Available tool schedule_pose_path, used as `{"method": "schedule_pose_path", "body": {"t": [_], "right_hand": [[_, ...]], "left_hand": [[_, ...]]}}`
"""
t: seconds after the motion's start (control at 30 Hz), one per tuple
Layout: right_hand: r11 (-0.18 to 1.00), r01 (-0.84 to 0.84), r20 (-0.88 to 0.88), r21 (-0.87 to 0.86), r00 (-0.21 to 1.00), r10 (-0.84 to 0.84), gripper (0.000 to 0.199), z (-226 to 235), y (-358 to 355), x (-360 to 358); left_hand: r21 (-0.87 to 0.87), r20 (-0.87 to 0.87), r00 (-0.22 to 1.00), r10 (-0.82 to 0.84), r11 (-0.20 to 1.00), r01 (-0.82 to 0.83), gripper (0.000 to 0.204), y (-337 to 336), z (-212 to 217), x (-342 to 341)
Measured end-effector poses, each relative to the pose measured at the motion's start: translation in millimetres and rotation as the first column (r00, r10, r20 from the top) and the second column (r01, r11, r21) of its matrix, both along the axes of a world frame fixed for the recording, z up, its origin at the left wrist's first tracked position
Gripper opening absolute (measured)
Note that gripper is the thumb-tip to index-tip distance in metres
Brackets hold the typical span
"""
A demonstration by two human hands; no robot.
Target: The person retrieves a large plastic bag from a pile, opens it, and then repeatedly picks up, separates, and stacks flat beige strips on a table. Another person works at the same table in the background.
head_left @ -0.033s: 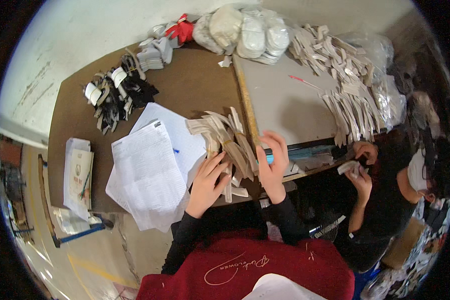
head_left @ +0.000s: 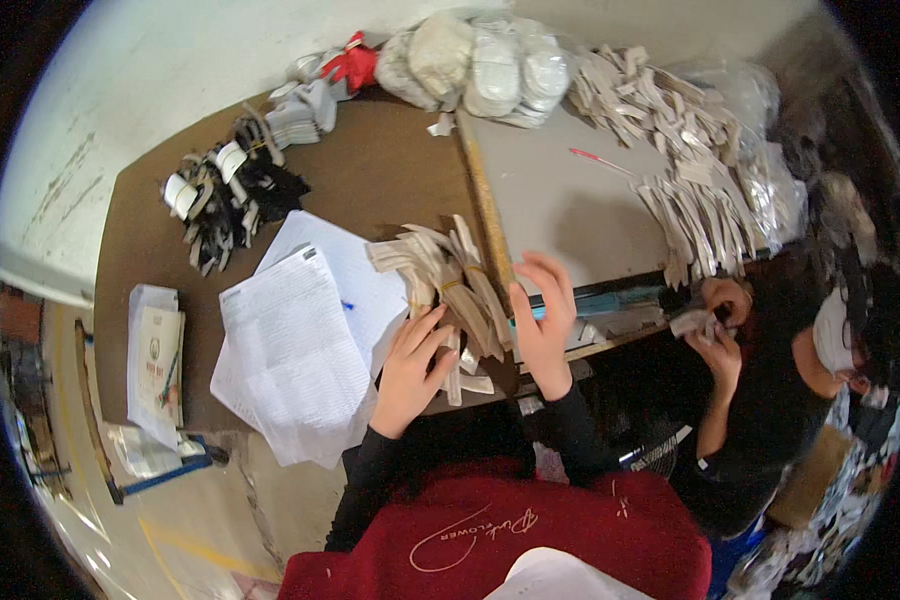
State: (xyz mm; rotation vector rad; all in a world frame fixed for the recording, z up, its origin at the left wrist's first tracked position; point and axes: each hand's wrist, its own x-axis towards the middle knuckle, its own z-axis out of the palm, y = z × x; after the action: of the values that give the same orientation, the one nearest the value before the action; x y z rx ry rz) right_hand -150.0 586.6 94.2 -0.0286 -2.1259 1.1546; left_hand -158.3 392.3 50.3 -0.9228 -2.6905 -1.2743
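My left hand (head_left: 408,365) lies with fingers stretched and spread over the near left ends of several beige fabric strips (head_left: 460,298). These strips are gathered in bundles, with a yellowish band around at least one. My right hand (head_left: 544,335) is raised just right of them, beside the wooden edge strip (head_left: 482,200). Its fingers are apart and nothing shows in them. Printed paper sheets (head_left: 290,335) lie left of my left hand, overlapping, with a small blue item on them. A few loose strip ends (head_left: 475,383) stick out near the table's front edge.
Dark banded bundles (head_left: 232,200) with white wraps, a booklet (head_left: 155,360) and a red bundle (head_left: 352,65) lie on the brown table. On the grey table are bagged white pads (head_left: 495,75), piled strips (head_left: 660,105) and a red pen (head_left: 598,159). A co-worker's hands (head_left: 720,335) hold a pale piece at right.
The whole view has shifted very slightly. Both my hands keep the same pose by the strips, and the co-worker's hands have moved a little.
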Motion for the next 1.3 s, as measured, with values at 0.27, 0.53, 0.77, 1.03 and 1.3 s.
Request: {"method": "schedule_pose_path", "body": {"t": [0.27, 0.53, 0.77, 1.03, 1.3], "right_hand": [[0.923, 0.354, -0.116, 0.153, 0.934, -0.339, 0.012, -19, 143, -114], [0.695, 0.618, 0.397, 0.367, 0.571, -0.718, 0.032, -42, 274, -208], [0.561, 0.64, 0.248, 0.525, 0.515, -0.82, 0.023, -69, 301, -225], [0.895, 0.082, 0.149, -0.439, 0.989, -0.017, 0.019, 18, 130, -149], [0.874, -0.328, 0.203, -0.358, 0.887, 0.416, 0.009, 10, 6, -56]], "left_hand": [[0.025, -0.02, 1.0, 0.003, 1.0, -0.003, 0.032, 1, -4, -6], [0.017, -0.033, 0.999, 0.016, 1.0, -0.015, 0.029, 1, -2, -6], [0.011, -0.055, 0.998, 0.011, 1.0, -0.011, 0.029, 12, -2, -9], [0.201, 0.069, 0.963, 0.259, 0.942, -0.268, 0.032, 10, 27, -5], [0.592, 0.492, 0.866, 0.087, 0.696, -0.406, 0.024, 55, 63, -50]]}}
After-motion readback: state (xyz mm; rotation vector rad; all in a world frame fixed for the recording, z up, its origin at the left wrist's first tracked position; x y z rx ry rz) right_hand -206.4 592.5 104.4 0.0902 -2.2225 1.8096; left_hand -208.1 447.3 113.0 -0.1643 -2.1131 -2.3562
